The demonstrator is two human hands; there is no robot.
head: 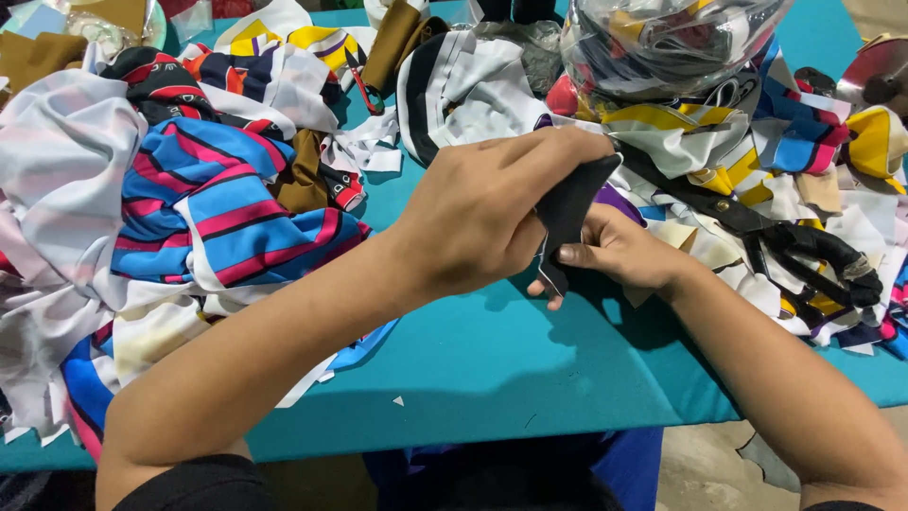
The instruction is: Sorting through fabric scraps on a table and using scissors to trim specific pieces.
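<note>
Over the smooth teal table top, both hands up and busy with a small flat piece of black fabric, matte, curved along one edge and tapering to a point at the lower end. Left hand wrapped over the upper part, fingers curled down and pressed shut on the cloth. Right hand behind and below, thumb and fingers pinching the lower strip from the far side. Black piece held upright between the two grips, lifted just clear of the table, its top corner poking out past the left knuckles. To the left, a rumpled heap of slick striped blue, pink and white fabric, soft folds everywhere. To the right, large black-handled tailor's shears lying on yellow, white and blue offcuts, near the right wrist but not touching. Farther back, a bulging clear plastic bag of scraps, glossy and creased.
</note>
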